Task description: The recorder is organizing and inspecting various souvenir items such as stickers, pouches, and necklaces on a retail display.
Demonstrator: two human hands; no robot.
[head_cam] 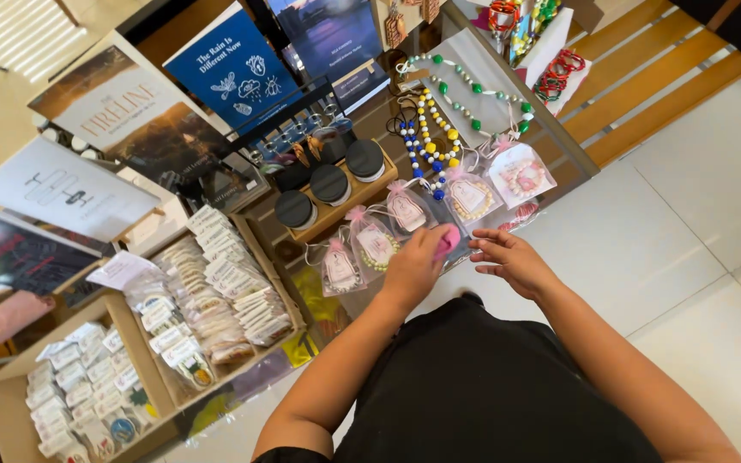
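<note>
- Holding the pink pouch (448,241) in your left hand (415,267), keep your grip soft so you do not squash what is inside.
- Bring your right hand (512,260) in slowly (its fingers are loose and spread, holding nothing).
- Your left fingers are curled around the pouch; it peeks out at their tips, just beside your right fingertips, above the glass table (508,94) edge and the bagged bracelets (471,196).

Small bagged bracelets (405,225) lie in a row on the table (572,146). Three round lidded jars (329,183) sit behind them. Open boxes of packets (216,287) stand to their left.
</note>
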